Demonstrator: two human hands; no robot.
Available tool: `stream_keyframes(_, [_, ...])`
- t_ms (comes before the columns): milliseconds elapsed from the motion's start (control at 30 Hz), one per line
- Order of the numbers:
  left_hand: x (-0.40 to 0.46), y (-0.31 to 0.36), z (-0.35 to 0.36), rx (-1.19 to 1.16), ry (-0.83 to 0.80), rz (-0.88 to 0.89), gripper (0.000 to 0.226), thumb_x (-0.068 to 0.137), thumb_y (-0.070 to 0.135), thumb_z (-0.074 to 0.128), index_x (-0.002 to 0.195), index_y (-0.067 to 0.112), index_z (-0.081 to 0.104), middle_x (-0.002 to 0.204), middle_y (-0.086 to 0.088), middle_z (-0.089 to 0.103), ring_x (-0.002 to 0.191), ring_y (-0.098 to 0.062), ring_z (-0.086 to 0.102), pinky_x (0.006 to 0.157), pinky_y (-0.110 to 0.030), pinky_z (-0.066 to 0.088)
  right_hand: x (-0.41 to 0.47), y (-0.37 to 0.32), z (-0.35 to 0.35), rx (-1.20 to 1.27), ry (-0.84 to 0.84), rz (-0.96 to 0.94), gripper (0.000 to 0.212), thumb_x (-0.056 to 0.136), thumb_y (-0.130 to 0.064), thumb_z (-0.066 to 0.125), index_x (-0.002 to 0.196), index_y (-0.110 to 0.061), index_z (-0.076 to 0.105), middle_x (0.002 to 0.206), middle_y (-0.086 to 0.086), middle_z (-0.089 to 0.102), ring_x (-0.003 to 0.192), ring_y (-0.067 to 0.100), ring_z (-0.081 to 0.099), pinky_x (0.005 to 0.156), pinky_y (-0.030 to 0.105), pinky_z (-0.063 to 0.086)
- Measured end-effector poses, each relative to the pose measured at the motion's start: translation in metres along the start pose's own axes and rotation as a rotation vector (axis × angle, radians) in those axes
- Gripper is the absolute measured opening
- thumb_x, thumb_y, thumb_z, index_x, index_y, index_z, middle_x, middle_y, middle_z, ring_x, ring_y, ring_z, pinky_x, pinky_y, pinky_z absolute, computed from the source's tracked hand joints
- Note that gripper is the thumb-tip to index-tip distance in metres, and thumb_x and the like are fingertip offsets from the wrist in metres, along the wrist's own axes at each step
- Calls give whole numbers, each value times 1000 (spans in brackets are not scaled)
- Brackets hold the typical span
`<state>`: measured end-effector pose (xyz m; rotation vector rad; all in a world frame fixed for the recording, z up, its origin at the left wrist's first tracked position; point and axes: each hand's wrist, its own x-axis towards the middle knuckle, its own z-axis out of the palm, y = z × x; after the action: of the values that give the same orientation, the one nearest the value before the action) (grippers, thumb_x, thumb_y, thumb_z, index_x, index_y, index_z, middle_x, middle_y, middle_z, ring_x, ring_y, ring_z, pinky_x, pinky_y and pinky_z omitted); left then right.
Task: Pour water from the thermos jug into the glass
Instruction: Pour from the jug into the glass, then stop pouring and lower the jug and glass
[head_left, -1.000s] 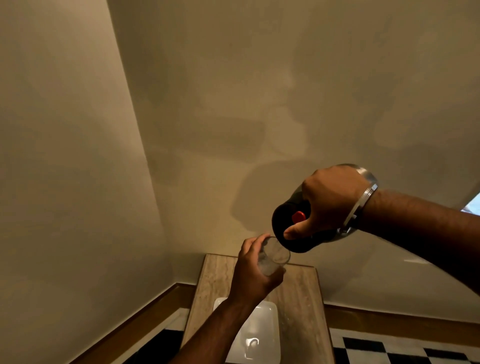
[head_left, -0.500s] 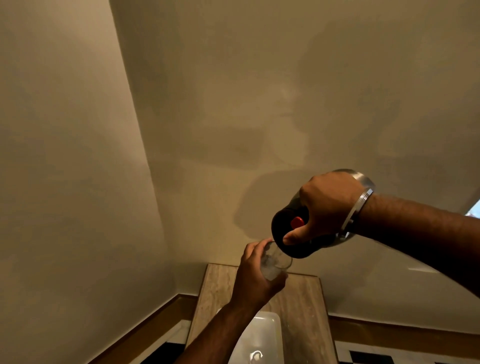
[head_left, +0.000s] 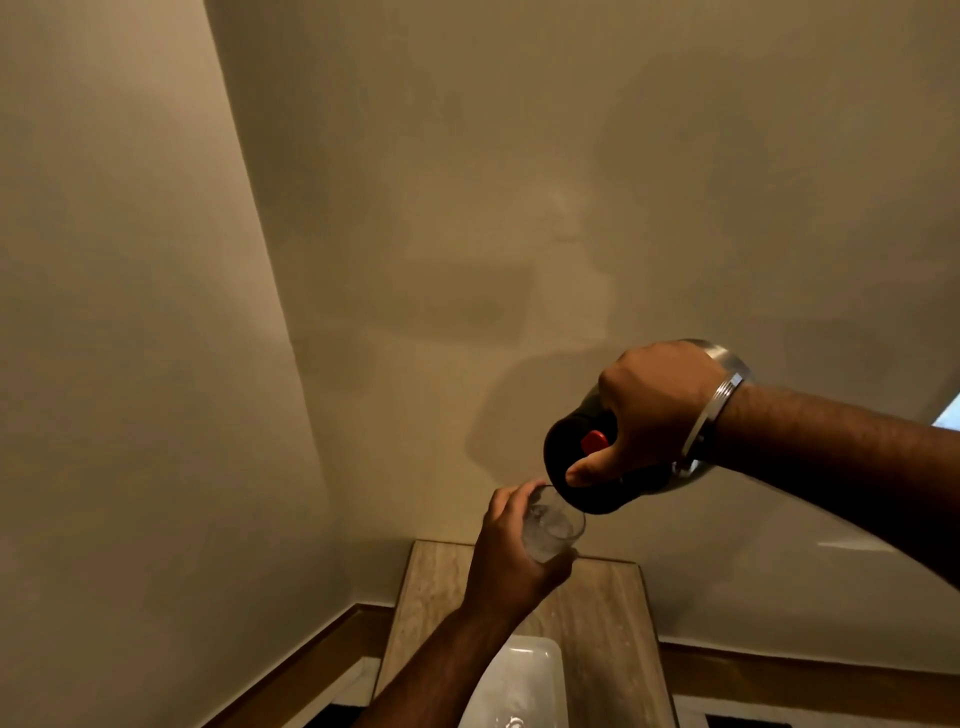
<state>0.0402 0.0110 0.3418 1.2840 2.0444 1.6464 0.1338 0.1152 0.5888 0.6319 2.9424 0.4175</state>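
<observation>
My right hand (head_left: 652, 410) grips the thermos jug (head_left: 597, 488), a steel body with a black top and a red button, tipped over to the left. Its black spout end touches the rim of the clear glass (head_left: 550, 527). My left hand (head_left: 511, 561) is wrapped around that glass and holds it up in the air, tilted toward the jug. Water shows inside the glass. Much of the jug's body is hidden behind my right hand and wrist, which wears a metal bangle.
Below the hands stands a narrow stone-topped table (head_left: 602, 623) in a corner between two beige walls. A white rectangular tray (head_left: 530, 675) lies on it near the bottom edge. A wooden skirting board (head_left: 779, 680) runs along the wall.
The view has tilted up a little, so the table and tray sit lower in frame. The jug's top has come down onto the glass rim, and more water shows in the glass.
</observation>
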Motion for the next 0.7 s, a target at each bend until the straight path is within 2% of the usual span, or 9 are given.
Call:
stream_keyframes(200, [3, -1, 4, 5, -8, -5, 78, 64, 45, 82, 132, 42, 43, 128, 12, 47, 115, -5, 52, 93, -25, 53, 0, 6, 1, -5, 8, 9, 83, 49, -92, 51, 81, -18, 69, 62, -4, 67, 53, 13, 62, 55, 29, 57])
stream_keyframes(433, [10, -1, 9, 3, -4, 1, 77, 65, 48, 82, 131, 41, 43, 128, 10, 48, 115, -8, 52, 94, -29, 54, 5, 17, 6, 16, 14, 27, 79, 49, -92, 50, 70, -18, 65, 54, -4, 61, 45, 12, 52, 44, 23, 39])
stream_keyframes(600, [17, -5, 9, 28, 18, -17, 80, 64, 49, 87, 132, 30, 49, 127, 7, 57, 113, -10, 55, 92, -30, 54, 12, 43, 17, 281, -31, 125, 74, 45, -90, 52, 50, -16, 54, 42, -3, 50, 40, 15, 46, 46, 27, 38])
stream_keyframes(700, [22, -10, 10, 41, 34, -45, 83, 61, 48, 89, 132, 28, 50, 126, 8, 58, 114, -12, 55, 93, -34, 53, 9, 55, 35, 494, -82, 221, 76, 38, -94, 46, 42, -18, 48, 34, -7, 41, 33, 10, 39, 44, 25, 33])
